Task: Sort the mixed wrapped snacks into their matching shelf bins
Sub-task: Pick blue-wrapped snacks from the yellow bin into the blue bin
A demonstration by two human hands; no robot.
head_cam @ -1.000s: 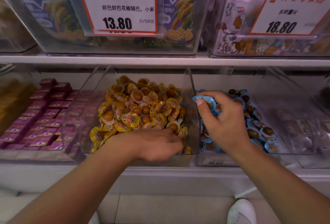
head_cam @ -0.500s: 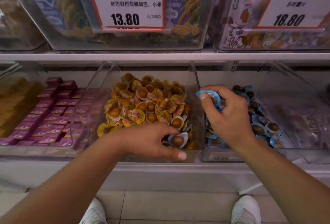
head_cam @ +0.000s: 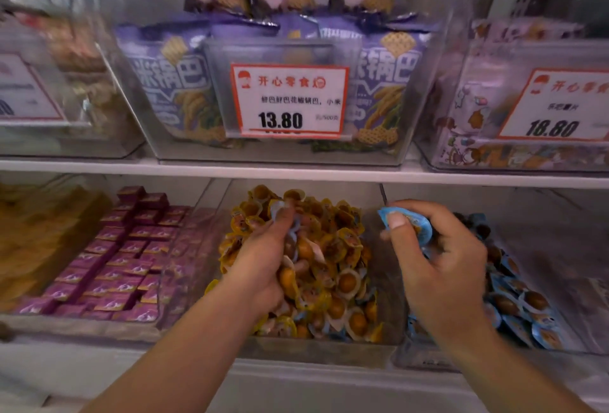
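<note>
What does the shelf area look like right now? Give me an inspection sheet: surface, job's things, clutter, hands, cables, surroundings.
Surface: white lower shelf carrying clear bins side by side.
Job's things: middle bin heaped with yellow snacks, a few blue ones mixed in near its front; right bin holds blue snacks.
Clutter: nothing seen beyond the mixed wrappers.
Hands: left hand grips a wrapped snack over the yellow pile, its colour unclear; right hand pinches a blue snack above the right bin.
Cables: nothing seen.
Surroundings: pink boxes in the bin to the left; purple bags and price tags on the upper shelf.
</note>
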